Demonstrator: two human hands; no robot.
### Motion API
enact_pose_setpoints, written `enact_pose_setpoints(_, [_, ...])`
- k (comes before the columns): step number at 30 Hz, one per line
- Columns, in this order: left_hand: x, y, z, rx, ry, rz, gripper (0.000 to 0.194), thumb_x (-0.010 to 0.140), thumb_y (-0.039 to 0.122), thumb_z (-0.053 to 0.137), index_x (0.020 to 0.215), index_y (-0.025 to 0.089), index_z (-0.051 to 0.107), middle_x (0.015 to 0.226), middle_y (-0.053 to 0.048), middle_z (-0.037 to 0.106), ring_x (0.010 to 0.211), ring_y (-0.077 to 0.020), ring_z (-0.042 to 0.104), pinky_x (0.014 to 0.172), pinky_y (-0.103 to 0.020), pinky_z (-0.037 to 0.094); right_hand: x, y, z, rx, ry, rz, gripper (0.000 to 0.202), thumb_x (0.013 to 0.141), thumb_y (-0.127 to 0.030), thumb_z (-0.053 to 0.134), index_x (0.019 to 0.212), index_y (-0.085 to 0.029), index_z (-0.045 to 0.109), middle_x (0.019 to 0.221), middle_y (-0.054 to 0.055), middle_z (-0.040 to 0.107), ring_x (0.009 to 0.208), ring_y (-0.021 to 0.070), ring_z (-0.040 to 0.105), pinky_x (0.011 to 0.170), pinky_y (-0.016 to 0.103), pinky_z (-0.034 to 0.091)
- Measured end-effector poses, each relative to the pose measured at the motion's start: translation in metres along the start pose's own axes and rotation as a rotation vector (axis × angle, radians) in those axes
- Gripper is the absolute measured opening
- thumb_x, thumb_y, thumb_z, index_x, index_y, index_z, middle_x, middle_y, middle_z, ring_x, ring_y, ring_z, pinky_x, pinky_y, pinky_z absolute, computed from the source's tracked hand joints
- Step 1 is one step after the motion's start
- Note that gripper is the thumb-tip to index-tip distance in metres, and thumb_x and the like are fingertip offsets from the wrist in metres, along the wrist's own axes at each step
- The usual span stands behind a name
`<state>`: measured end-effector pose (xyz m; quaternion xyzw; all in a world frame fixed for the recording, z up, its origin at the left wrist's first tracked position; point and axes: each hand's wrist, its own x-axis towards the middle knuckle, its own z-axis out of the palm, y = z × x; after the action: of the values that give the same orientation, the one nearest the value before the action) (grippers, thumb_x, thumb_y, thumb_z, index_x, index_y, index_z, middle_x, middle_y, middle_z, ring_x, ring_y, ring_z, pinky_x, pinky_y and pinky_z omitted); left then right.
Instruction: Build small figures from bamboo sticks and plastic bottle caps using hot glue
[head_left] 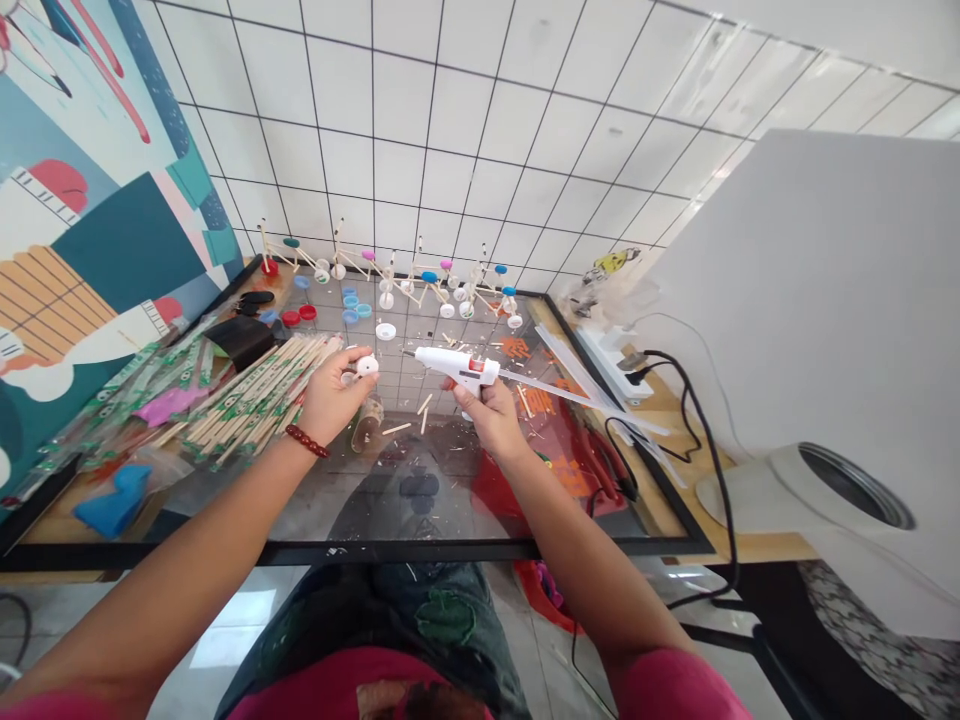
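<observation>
Between the fingertips of my left hand point(335, 392) is a small white bottle cap point(366, 367). My right hand point(491, 412) is wrapped round the handle of a white hot glue gun point(454, 365), its nozzle pointing left toward the cap, a short gap apart. A long clear glue stick point(551, 385) sticks out of the gun's back. Just beyond the hands, a loose white cap point(385, 331) lies on the glass tabletop point(420, 480). Below my left hand lies a small cylindrical container point(367, 422), and short cut pieces of wooden stick point(424, 413) are scattered nearby.
Paper-wrapped chopsticks point(255, 400) are piled at left, beside a blue plastic piece point(116, 500). Several small stick-and-cap models point(429, 280) line the tiled wall. Blue caps point(351, 300) and red caps point(307, 313) lie behind. A power strip point(611, 360) with black cables sits at right.
</observation>
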<state>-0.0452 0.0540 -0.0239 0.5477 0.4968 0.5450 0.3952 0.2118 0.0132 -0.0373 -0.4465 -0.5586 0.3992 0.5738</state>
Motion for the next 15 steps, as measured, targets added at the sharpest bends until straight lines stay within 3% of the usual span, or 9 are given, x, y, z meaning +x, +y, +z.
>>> enact_pose_setpoints(2, [0.0009,-0.0014,0.0005,-0.011,-0.014,-0.029,0.049,0.068,0.034,0.092,0.114,0.018,0.082,0.104,-0.008,0.079,0.076,-0.0183,0.067,0.058,-0.026,0.051,0.0003,0.0019,0.001,0.007,-0.012,0.002,0.053,0.084,-0.071,0.087,0.107,-0.025,0.076,0.101,0.008,0.085,0.088,0.0249,0.075,0.09,0.043,0.064])
enact_pose_setpoints(8, [0.0031,-0.0076,0.0018,-0.005,-0.027,-0.03,0.05,0.059,0.034,0.096,0.103,0.018,0.077,0.103,-0.007,0.078,0.088,-0.0197,0.068,0.071,-0.027,0.053,-0.0003,0.0043,0.0006,-0.011,-0.034,0.008,0.052,0.083,-0.071,0.087,0.106,-0.025,0.077,0.102,0.007,0.087,0.089,0.025,0.076,0.091,0.042,0.064])
enact_pose_setpoints(13, [0.0026,-0.0051,0.0024,-0.06,0.048,-0.02,0.044,0.066,0.036,0.093,0.105,0.019,0.082,0.112,-0.008,0.078,0.074,-0.0153,0.063,0.062,-0.027,0.049,-0.0004,0.0076,-0.0008,-0.054,-0.06,-0.002,0.051,0.087,-0.069,0.084,0.109,-0.024,0.08,0.102,0.008,0.087,0.092,0.025,0.076,0.091,0.04,0.062])
enact_pose_setpoints(15, [0.0011,0.001,0.0017,-0.168,0.024,-0.038,0.044,0.069,0.035,0.093,0.109,0.019,0.084,0.104,-0.007,0.076,0.068,-0.013,0.061,0.059,-0.027,0.047,0.0,0.0091,-0.0006,-0.056,-0.067,-0.013,0.052,0.088,-0.071,0.084,0.109,-0.024,0.08,0.101,0.007,0.087,0.094,0.0254,0.076,0.092,0.04,0.062])
